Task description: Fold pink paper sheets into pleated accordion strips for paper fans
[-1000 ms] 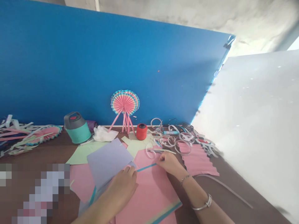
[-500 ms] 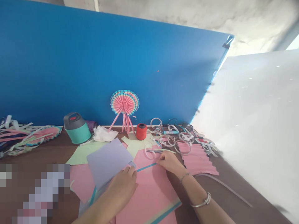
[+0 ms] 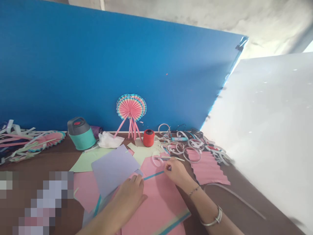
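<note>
Sheet [image 3: 161, 199]: we see pink paper lying flat, low at centre.
Far stripe [image 3: 154, 175]: narrow, blue, along the sheet's far edge.
Near stripe [image 3: 174, 224]: blue beside pale yellow, slanting along the edge closest to us.

Looks forward and slightly down from head height, one wide view. Sits near, just above and behind left hand [image 3: 130, 192] and right hand [image 3: 178, 171], both low in frame; faces blue panel [image 3: 146, 58] across table [image 3: 239, 212], catches white panel [image 3: 274, 124] at right.
</note>
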Demonstrator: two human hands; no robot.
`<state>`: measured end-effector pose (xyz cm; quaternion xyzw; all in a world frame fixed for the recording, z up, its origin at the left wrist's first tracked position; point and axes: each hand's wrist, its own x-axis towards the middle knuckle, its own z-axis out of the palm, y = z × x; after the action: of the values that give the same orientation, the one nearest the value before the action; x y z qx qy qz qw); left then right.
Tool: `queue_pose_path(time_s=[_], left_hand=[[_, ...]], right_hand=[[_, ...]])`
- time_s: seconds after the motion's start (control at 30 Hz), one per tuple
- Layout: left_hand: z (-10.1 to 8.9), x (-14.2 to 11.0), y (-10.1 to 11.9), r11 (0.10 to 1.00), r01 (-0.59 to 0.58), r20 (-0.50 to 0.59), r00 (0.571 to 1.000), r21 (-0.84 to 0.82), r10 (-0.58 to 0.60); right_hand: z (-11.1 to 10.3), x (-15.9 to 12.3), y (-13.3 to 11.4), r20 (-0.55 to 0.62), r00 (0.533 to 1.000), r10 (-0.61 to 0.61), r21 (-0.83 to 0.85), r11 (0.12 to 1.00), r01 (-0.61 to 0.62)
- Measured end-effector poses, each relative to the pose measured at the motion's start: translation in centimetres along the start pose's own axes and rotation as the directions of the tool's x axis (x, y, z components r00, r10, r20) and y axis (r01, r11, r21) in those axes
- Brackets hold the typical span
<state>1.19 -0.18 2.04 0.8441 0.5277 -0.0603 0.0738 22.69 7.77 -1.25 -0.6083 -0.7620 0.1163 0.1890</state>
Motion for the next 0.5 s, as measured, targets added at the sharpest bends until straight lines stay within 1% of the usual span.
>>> queue_pose_path(time_s=[0.1, 0.2, 0.3, 0.4, 0.47, 0.5], left_hand=[[-0.2, 0.0, 0.0, 1.0, -0.007, -0.001, 1.0, -0.005, 0.007], [-0.2, -0.1, 0.0, 1.0, -0.019, -0.008, 1.0, -0.015, 0.019], [-0.3, -0.1, 0.0, 1.0, -0.02, -0.009, 1.0, -0.012, 0.02], [-0.5, -0.1, 0.1, 1.0, -0.016, -0.004, 1.0, -0.005, 0.016], [-0.6, -0.1, 0.1, 1.0, -0.016, 0.001, 1.0, -0.007, 0.016], [-0.6, -0.1, 0.2, 1.0, -0.013, 0.006, 1.0, -0.012, 0.013]], right_hand=[[-0.3, -0.1, -0.3, 0.047, 0.999, 0.004, 0.064, 0.998, -0.007], [-0.9, -0.2, -0.6, 0.099, 0.993, 0.072, 0.117, 0.99, -0.083], [-1.5, -0.4, -0.8, 0.169, 0.976, 0.139, 0.191, 0.967, -0.17], [-1.8, -0.5, -0.9, 0.218, 0.962, 0.165, 0.249, 0.944, -0.218], [-2.1, -0.6, -1.1, 0.208, 0.966, 0.157, 0.245, 0.947, -0.206], [-2.2, -0.7, -1.2, 0.178, 0.974, 0.14, 0.228, 0.957, -0.179]])
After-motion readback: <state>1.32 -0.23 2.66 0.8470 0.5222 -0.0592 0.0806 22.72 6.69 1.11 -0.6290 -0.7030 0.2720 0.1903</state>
